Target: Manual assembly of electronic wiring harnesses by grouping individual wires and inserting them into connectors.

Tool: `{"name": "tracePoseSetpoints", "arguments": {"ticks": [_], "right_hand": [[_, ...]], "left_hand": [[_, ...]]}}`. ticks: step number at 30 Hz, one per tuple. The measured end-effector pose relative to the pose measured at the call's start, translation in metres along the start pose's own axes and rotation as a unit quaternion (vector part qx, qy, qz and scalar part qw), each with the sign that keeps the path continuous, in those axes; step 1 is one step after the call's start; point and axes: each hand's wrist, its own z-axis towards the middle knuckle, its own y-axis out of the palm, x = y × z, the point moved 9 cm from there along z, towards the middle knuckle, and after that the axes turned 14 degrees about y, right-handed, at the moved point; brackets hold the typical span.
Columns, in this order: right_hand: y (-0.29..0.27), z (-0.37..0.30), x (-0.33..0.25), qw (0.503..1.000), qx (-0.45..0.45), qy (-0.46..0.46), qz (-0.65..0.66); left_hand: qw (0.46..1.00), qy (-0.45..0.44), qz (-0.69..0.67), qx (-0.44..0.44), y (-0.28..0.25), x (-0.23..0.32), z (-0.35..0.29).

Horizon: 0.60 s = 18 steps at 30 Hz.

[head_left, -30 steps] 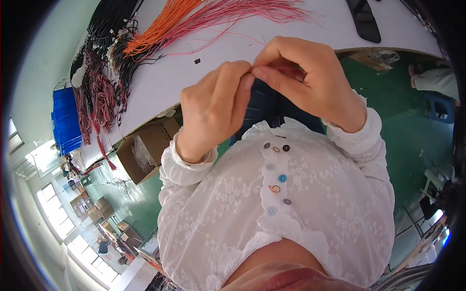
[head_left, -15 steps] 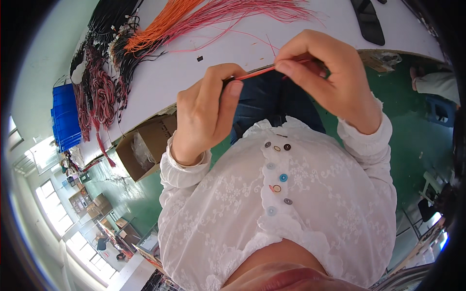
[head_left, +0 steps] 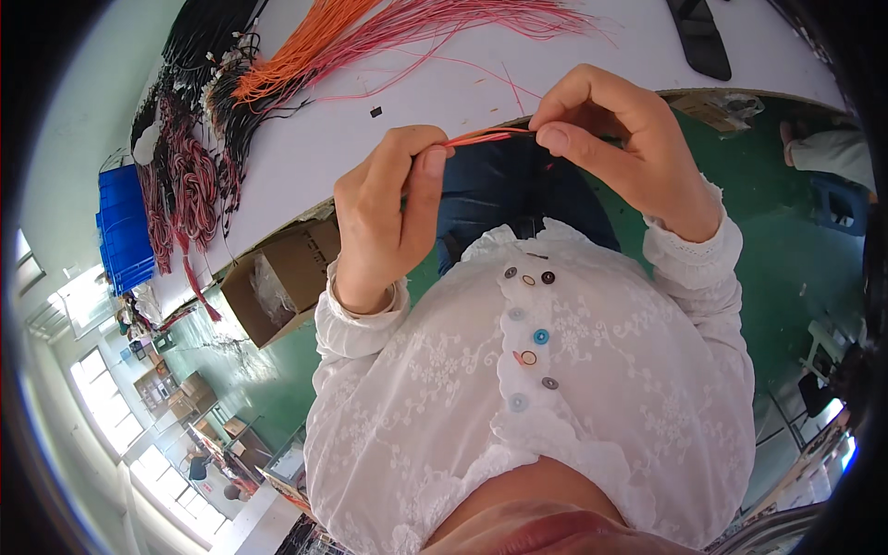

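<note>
A short bundle of thin red, orange and black wires [head_left: 488, 137] stretches between my two hands, just above the table's near edge. My left hand [head_left: 388, 199] pinches its left end between thumb and forefinger. On the other side, my right hand [head_left: 618, 139] grips the right end between thumb and fingertips. Inside the curled fingers the wire ends are hidden. Beyond my hands, long orange wires [head_left: 310, 46] and pink-red wires [head_left: 453, 20] lie fanned across the white table [head_left: 305, 162]. A small black piece [head_left: 376, 112] rests on the tabletop near my left hand.
Coiled dark red and black cables [head_left: 192, 199] hang over the table's left edge, beside a blue bin [head_left: 126, 227]. An open cardboard box [head_left: 277, 277] with clear plastic stands below. A black phone-like slab [head_left: 700, 42] lies at the far right, and a blue stool [head_left: 840, 205] stands beyond.
My left hand has turned and shifted slightly left; my right hand has moved down a little. More of the wire bundle now shows between them, its strands slightly spread.
</note>
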Motion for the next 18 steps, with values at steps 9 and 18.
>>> {"name": "tracePoseSetpoints", "arguments": {"ticks": [9, 18], "right_hand": [[0.009, 0.004, -0.031, 0.973, 0.023, -0.123, -0.196], [0.005, 0.009, -0.01, 0.994, 0.01, -0.065, -0.089]], "left_hand": [[0.996, 0.055, 0.033, -0.059, 0.021, 0.017, 0.012], [0.999, 0.036, -0.033, -0.022, 0.019, 0.008, 0.01]]}}
